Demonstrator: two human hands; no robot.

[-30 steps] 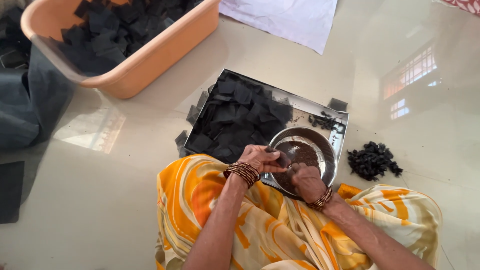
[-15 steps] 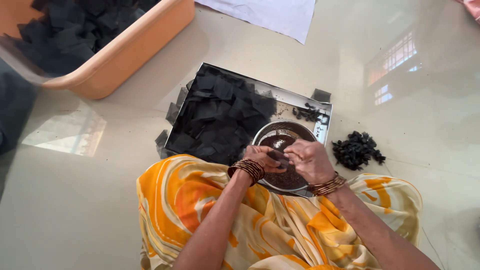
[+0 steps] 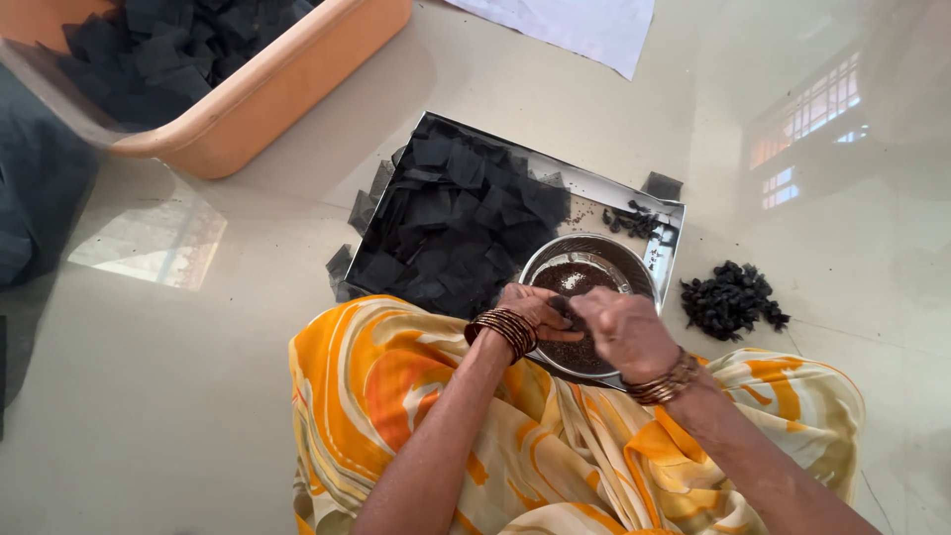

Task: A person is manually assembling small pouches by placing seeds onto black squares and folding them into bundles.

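Note:
My left hand point(image 3: 532, 309) and my right hand point(image 3: 626, 335) meet over a round steel bowl point(image 3: 543, 260) of dark grainy stuff. Together the fingers pinch a small black square piece point(image 3: 568, 315). The bowl rests in the near right corner of a square steel tray point(image 3: 614, 192), which is heaped with black square pieces point(image 3: 454, 228). Bangles circle both wrists. My lap is covered in orange and cream cloth point(image 3: 416, 396).
An orange plastic tub point(image 3: 287, 94) with more black squares sits at the far left. A small heap of black folded bits point(image 3: 730, 299) lies on the glossy floor right of the tray. A white cloth point(image 3: 580, 25) lies at the top, dark fabric point(image 3: 35, 188) at the left.
The camera view has shifted, sliding the scene. My right hand has come in over the bowl to join my left hand on the small black piece.

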